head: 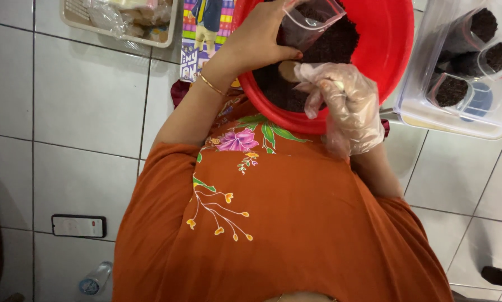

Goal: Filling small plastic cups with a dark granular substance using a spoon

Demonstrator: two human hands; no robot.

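Observation:
A red round basin (393,42) full of dark crumbly stuff (340,42) sits on my lap, against my orange flowered dress. My left hand (259,39), with a thin gold bangle at the wrist, holds a clear plastic zip bag (310,22) open over the basin. My right hand (340,103), in a loose clear plastic glove, hovers at the basin's near rim with fingers curled around a small scoop of the dark stuff; what it grips is partly hidden.
A clear plastic box (430,106) at the right holds several filled bags of dark stuff. A wire tray (119,17) with wrapped items lies at top left. A phone (78,226) and a plastic bottle (94,279) lie on the white tiled floor.

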